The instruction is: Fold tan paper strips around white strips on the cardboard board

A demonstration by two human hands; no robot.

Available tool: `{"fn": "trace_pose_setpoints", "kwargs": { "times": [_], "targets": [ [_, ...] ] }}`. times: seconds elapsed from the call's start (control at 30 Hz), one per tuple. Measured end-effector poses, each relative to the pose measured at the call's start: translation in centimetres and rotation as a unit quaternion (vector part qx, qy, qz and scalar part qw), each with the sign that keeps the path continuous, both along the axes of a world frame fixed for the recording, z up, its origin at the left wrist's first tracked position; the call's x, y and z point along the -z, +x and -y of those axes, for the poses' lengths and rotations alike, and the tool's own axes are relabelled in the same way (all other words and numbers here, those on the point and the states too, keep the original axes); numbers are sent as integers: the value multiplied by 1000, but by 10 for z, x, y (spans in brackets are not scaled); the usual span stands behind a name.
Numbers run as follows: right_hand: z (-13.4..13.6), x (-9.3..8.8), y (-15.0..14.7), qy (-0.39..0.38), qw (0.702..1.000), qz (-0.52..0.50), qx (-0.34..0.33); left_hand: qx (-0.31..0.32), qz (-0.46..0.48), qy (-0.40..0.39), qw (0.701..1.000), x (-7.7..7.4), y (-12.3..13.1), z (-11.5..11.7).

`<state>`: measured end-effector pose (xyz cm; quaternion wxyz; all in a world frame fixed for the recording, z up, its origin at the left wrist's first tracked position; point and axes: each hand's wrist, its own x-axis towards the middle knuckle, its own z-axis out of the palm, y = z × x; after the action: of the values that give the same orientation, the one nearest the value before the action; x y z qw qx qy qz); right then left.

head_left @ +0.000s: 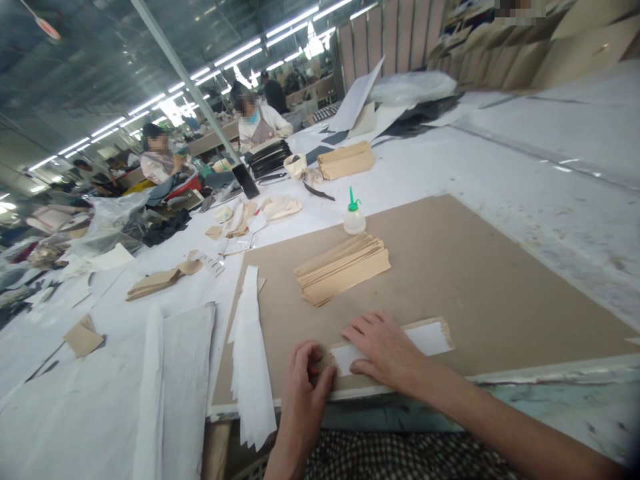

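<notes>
A white strip (pixel 430 339) lies over a slightly larger tan strip on the brown board, near its front edge. My right hand (pixel 383 350) rests flat across the white strip, fingers stretched out and thumb apart. At the strip's left end, my left hand (pixel 306 377) has loosely curled fingers with a gap to the thumb; nothing shows between them. Beyond my hands lies a fanned stack of tan strips (pixel 345 270). Left of them, a bundle of white strips (pixel 250 363) hangs over the board's front edge.
The brown board (pixel 465 280) covers the near tabletop. A squeeze bottle (pixel 354 217) with a green nozzle stands at its far edge. More tan pieces (pixel 346 160), a phone-like dark slab (pixel 245 181) and folded white sheets (pixel 180 373) lie around. Co-workers (pixel 263 123) sit farther back.
</notes>
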<state>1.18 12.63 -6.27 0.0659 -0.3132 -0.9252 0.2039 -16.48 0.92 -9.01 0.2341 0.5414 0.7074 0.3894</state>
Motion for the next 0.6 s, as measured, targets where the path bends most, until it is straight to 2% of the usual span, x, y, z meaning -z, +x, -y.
{"fn": "trace_pose_setpoints", "kwargs": {
  "times": [0.23,0.43,0.6],
  "targets": [
    [-6,-10,-10,-57,997,17,-38,21,90,-60,994,-3,4,-6],
    [-1,-23,-4,-111,993,39,-27,91,249,-117,957,-5,-2,-22],
    [1,-29,-8,-113,992,46,-22,155,234,-173,944,-13,-25,-37]
  ]
}}
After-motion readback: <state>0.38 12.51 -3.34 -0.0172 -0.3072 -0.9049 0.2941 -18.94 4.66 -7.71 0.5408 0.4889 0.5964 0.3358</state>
